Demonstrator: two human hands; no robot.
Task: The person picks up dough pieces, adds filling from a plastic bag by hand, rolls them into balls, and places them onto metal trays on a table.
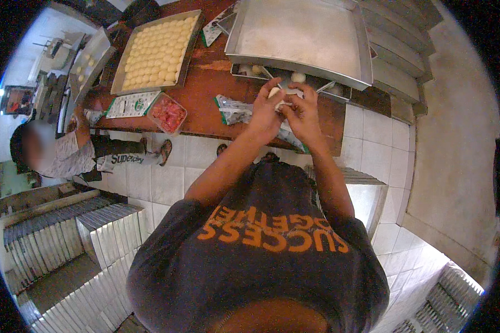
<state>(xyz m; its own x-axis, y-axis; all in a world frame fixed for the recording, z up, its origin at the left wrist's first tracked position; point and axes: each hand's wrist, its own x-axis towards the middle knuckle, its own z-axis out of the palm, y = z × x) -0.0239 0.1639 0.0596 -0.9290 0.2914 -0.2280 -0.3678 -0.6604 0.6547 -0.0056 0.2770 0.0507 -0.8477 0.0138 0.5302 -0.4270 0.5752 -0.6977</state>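
Note:
My two hands meet above the table's near edge, in front of a large metal tray (300, 62). A small pale piece of dough (274, 92) is held by my left hand (265, 114), fingers curled around it. The bent fingers of my right hand (304, 112) pinch at the same piece from the other side; its full shape is partly hidden. Just beyond my fingertips, a round dough ball (298, 77) sits in a lower tray (341, 92) under the large one. A crumpled plastic bag (236, 109) lies beside my left hand.
A tray (184, 66) of pale dough balls in rows stands on the brown table (205, 91), with a clear box of red pieces (168, 114) nearer. A person (61, 147) works at the far left. Stacked metal trays (44, 238) fill the lower left; steps (400, 55) rise at right.

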